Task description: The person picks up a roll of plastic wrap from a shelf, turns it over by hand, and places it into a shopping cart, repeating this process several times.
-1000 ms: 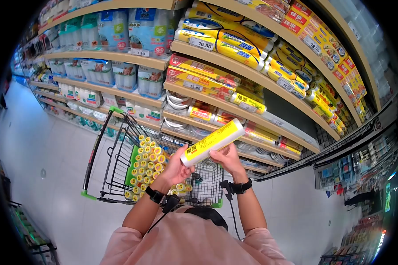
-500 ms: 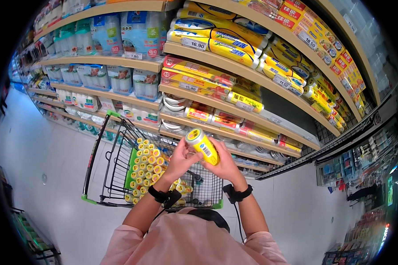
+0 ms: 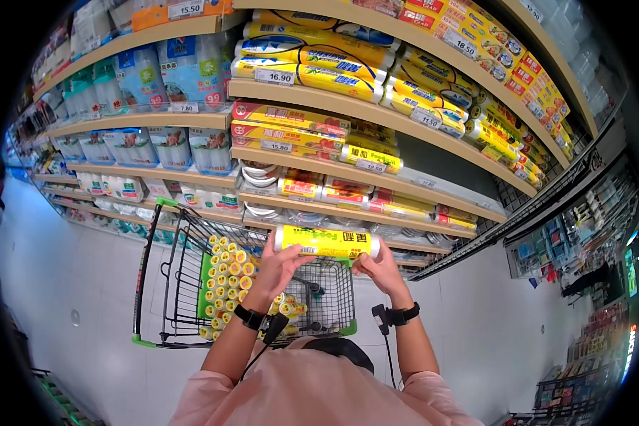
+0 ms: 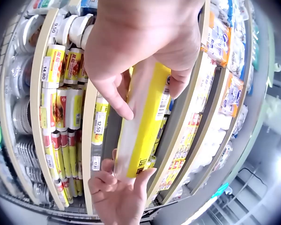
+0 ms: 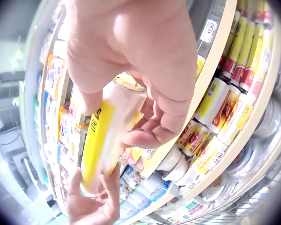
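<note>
I see both forearms raised in front of the chest, elbows bent, with the wrists turned inward so the palms face each other. Between them a yellow roll [image 3: 326,242] lies level, crosswise to the body, with one end in each hand. It hangs in the air above the far end of the cart [image 3: 149,245] and in front of the lower shelves [image 3: 376,216]. I cannot tell whether it touches the shelf edge.

The left hand [image 3: 280,266] takes the roll's left end. In the left wrist view, its thumb lies along one side and its fingers curl round the other, so the roll is clasped between them. The right hand [image 3: 381,268] takes the right end. In the right wrist view, its fingers bend round the clear-wrapped end and the thumb presses from the opposite side. Both grips are closed round the roll, not spread, and neither hand touches the other.

The roll's printed side with the barcode faces up towards my head camera. In the cart below the left forearm, many small rolls [image 3: 227,273] stand packed together on end. The shelves behind carry rows of long yellow and red boxes with price tags on the edges.
</note>
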### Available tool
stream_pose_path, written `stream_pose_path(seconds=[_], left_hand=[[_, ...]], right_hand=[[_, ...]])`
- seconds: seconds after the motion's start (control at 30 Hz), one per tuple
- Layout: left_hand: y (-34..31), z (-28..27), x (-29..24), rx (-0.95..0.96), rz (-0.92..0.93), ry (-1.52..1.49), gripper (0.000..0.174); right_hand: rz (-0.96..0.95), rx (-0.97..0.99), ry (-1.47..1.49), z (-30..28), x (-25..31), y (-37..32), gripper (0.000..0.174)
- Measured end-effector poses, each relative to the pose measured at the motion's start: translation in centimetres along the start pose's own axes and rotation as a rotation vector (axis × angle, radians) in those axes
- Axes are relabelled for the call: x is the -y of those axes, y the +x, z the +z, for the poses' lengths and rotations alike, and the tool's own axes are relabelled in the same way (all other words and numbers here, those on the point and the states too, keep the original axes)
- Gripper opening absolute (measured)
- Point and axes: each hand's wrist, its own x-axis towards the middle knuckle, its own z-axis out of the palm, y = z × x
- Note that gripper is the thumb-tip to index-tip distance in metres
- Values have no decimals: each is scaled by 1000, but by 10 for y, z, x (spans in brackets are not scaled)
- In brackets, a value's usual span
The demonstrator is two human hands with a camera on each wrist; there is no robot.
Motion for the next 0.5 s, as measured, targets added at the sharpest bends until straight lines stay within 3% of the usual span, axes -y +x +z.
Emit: stream_pose_path(seconds=[0.07, 0.2, 0.3, 0.4, 0.5], left_hand=[[3, 0, 4, 18, 9, 17, 57], [5, 1, 7, 47, 25, -19, 56], [9, -5, 18, 70, -17, -325, 51], [8, -13, 33, 164, -125, -133, 48], [6, -4, 39, 132, -131, -59, 40]], right_hand=[[10, -4, 224, 3, 7, 2, 44], [-113, -62, 313, 8, 19, 5, 47], [-189, -53, 265, 13, 22, 3, 52], [-197, -77, 325, 27, 24, 0, 55], [-265, -59, 265, 30, 5, 4, 57]])
